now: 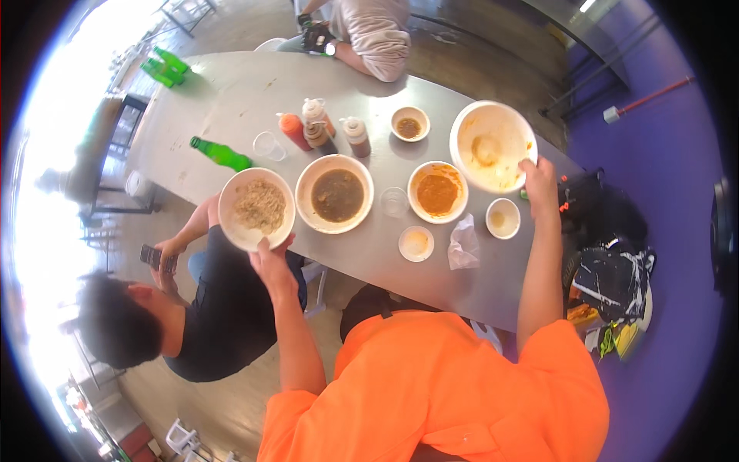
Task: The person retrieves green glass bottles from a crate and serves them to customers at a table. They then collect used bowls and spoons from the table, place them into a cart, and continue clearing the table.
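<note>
My left hand (pixel 271 263) grips the near rim of a white bowl (pixel 258 209) with a layer of brownish grainy food in it. On the right, my right hand (pixel 540 180) pinches the edge of a large white bowl (pixel 492 145), tilted, its inside smeared with orange-brown sauce. Between them on the table stand a bowl of dark brown soup (pixel 336 195) and a bowl of thick orange sauce (pixel 437 192). A clear plastic cup (pixel 394 202) sits between those two. A small bowl (pixel 503 218) with some pale liquid is below my right hand.
Several squeeze bottles (pixel 318 134), a small sauce bowl (pixel 410 123), a tipped clear cup (pixel 269 146) and a green glass bottle (pixel 221 153) occupy the metal table (pixel 231 92). Nearer lie a small dish (pixel 415 243) and crumpled tissue (pixel 463 242). One person sits at left with a phone (pixel 158 258); another sits across.
</note>
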A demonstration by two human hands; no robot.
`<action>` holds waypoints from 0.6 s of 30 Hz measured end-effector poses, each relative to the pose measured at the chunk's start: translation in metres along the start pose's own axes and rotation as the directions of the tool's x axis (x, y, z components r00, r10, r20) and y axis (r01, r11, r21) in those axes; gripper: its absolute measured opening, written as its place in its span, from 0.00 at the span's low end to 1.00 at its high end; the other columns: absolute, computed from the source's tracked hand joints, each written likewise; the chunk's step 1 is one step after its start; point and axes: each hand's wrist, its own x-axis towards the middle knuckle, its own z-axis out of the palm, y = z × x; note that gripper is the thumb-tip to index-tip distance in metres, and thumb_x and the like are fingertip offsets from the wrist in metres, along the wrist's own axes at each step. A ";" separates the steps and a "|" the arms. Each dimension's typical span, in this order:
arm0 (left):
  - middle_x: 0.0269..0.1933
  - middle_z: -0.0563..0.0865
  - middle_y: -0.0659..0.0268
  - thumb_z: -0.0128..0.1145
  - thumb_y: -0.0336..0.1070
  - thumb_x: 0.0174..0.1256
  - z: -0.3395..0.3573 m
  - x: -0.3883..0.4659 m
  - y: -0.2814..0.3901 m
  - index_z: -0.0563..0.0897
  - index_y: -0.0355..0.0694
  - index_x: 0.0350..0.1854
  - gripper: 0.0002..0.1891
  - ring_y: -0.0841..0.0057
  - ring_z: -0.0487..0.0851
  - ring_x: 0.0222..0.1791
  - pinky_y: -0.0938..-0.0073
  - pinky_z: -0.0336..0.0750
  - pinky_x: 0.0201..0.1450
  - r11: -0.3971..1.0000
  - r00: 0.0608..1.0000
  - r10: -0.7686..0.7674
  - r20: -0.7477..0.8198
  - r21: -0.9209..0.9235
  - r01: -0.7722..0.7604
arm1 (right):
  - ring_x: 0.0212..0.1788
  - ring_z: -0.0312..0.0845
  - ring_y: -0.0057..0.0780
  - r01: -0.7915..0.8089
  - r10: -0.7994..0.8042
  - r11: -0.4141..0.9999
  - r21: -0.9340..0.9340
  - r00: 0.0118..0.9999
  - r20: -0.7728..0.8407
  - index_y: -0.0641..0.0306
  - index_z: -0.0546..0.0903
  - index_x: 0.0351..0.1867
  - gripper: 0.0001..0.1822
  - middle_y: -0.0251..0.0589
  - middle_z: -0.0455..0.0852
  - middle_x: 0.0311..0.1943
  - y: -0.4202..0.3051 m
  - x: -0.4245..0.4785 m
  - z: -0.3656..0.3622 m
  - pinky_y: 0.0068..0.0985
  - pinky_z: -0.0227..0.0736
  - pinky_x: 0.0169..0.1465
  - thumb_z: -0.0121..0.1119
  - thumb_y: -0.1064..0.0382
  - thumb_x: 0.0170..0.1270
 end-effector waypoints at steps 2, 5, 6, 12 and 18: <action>0.60 0.80 0.50 0.46 0.33 0.77 -0.006 -0.029 0.021 0.66 0.29 0.72 0.24 0.61 0.86 0.51 0.62 0.87 0.44 1.000 0.993 0.017 0.118 0.019 -0.019 | 0.33 0.86 0.32 0.039 -0.039 0.999 -0.010 0.999 -0.022 0.76 0.85 0.46 0.19 0.48 0.90 0.34 0.002 -0.051 -0.014 0.30 0.77 0.40 0.56 0.62 0.60; 0.61 0.81 0.55 0.48 0.32 0.75 -0.005 -0.072 0.039 0.68 0.28 0.70 0.24 0.69 0.83 0.57 0.68 0.78 0.58 0.994 0.977 -0.081 0.196 0.084 0.065 | 0.33 0.85 0.28 -0.102 0.104 0.993 -0.065 0.994 0.027 0.75 0.86 0.44 0.17 0.47 0.89 0.31 0.019 -0.120 -0.030 0.30 0.77 0.40 0.56 0.63 0.60; 0.61 0.81 0.56 0.49 0.32 0.75 0.001 -0.089 0.047 0.69 0.28 0.70 0.24 0.71 0.82 0.58 0.70 0.76 0.60 0.983 0.955 -0.152 0.257 0.141 0.118 | 0.33 0.85 0.26 -0.116 0.119 0.992 -0.055 0.991 0.061 0.75 0.86 0.45 0.17 0.46 0.89 0.30 0.035 -0.138 -0.034 0.30 0.77 0.40 0.56 0.63 0.60; 0.50 0.86 0.62 0.50 0.33 0.73 0.042 -0.163 0.007 0.79 0.28 0.59 0.18 0.78 0.80 0.50 0.73 0.73 0.56 0.841 0.618 -0.460 0.638 0.535 0.073 | 0.38 0.89 0.47 -0.198 0.220 0.949 -0.244 0.973 0.067 0.72 0.86 0.46 0.19 0.59 0.90 0.34 0.133 -0.218 -0.025 0.39 0.79 0.47 0.55 0.62 0.60; 0.56 0.83 0.48 0.44 0.33 0.74 0.074 -0.203 -0.077 0.70 0.31 0.70 0.25 0.66 0.86 0.51 0.67 0.76 0.58 0.790 0.286 -0.509 0.812 0.572 -0.219 | 0.40 0.89 0.45 -0.225 0.228 0.965 -0.134 0.974 0.013 0.71 0.86 0.47 0.17 0.58 0.90 0.38 0.168 -0.243 -0.021 0.37 0.79 0.46 0.62 0.61 0.61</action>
